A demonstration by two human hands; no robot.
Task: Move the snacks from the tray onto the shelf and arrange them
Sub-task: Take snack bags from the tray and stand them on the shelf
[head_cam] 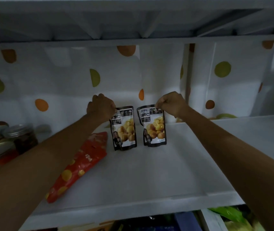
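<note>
Two pouches stand upright, side by side, towards the back edge of the white shelf (149, 174), with a narrow gap between them. The left grip (101, 107) pinches the top corner of the left black-and-white chestnut pouch (125, 130). The right grip (171, 104) pinches the top of its twin, the right chestnut pouch (155, 126). Each pouch's long axis runs vertically, straight down from its grip. A red dotted snack bag (81, 164) lies flat just left, almost touching the left pouch. Clear metal-lidded jars (22, 135) crowd the shelf's left edge.

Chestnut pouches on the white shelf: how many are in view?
2. The left pouch stands upright on the shelf, its top pinched by the left hand; the right pouch stands beside it, apart, pinched by the right hand. None looks hidden.
</note>
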